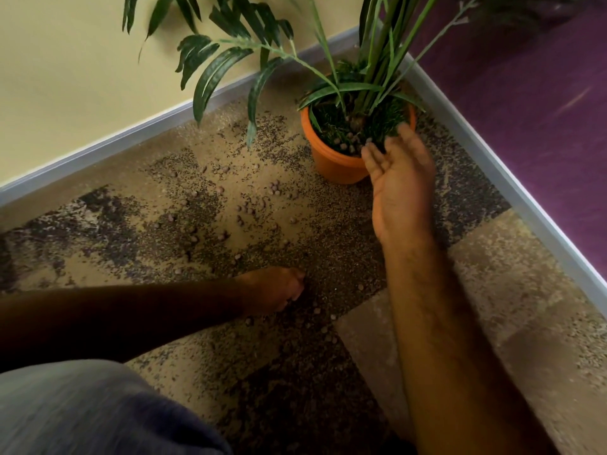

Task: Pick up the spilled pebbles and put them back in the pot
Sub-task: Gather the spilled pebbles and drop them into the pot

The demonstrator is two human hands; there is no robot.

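Pebbles [275, 188]: we see small round pinkish-brown ones scattered over the floor [512, 267], mostly in a loose patch left of and in front of the pot [331, 160], with a few stragglers nearer us by the left hand. We also see a small cluster already inside the pot at its front edge, on the dark soil.

The pot is orange and upright, in the corner where the cream wall [65, 93] meets the purple wall [525, 93], with a grey skirting strip [164, 124] along both. A green palm-like plant [368, 60] grows out of it, fronds hanging left over the floor.

Right hand [399, 178]: we see it palm-up at the pot's right front rim, fingers [369, 159] spread loose and wide, tips over the rim next to the pebbles in the pot. We see nothing held in the palm.

Left hand [279, 287]: down on the floor, well short of the pot, fingers curled under and pinched tight at the carpet. We cannot tell whether a pebble is held; the hand is dark and the tips are hidden.

Floor is speckled beige and dark brown in tile-like patches. Grey fabric [82, 412] over the person's leg fills the lower left corner.
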